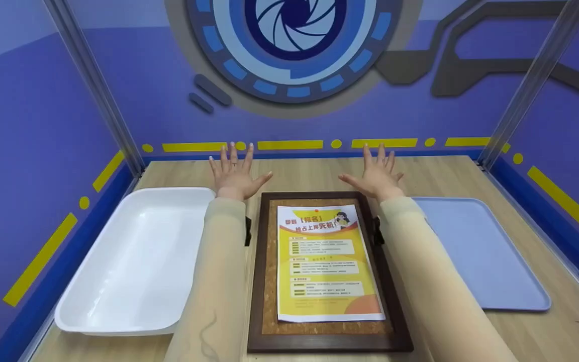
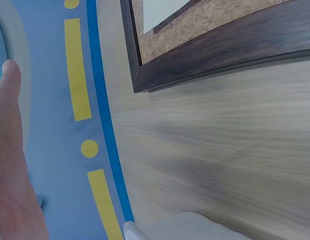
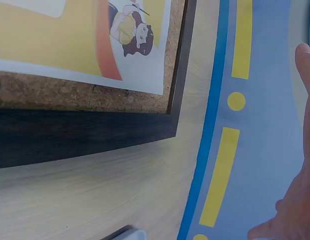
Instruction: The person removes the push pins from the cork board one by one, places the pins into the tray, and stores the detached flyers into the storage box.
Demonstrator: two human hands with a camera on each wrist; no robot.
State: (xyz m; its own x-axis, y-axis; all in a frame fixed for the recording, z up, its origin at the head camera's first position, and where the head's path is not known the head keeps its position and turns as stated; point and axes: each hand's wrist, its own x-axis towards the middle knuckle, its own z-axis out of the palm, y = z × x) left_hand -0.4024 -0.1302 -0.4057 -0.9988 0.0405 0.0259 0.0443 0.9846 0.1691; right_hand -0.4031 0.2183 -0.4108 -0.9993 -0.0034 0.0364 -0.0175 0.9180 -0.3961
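Note:
My left hand [image 1: 236, 177] is held out with fingers spread, past the far left corner of a framed corkboard [image 1: 329, 343]. Fingers spread as well, my right hand [image 1: 377, 176] is beyond the board's far right corner. Neither hand holds anything. On the cork lies a yellow and white printed poster [image 1: 327, 266], with a red pin [image 1: 316, 210] at its top edge. In the left wrist view the left hand [image 2: 14, 165] shows at the left edge, apart from the dark frame [image 2: 195, 60]. The right wrist view has the right hand [image 3: 300, 185] at its right edge.
A deep white tray [image 1: 138, 261] stands on the left of the wooden table [image 1: 309, 173], partly behind the left sleeve. On the right lies a flat light-blue tray [image 1: 485, 256], partly covered by the right sleeve. Blue-purple panels [image 1: 159, 90] enclose the back and sides.

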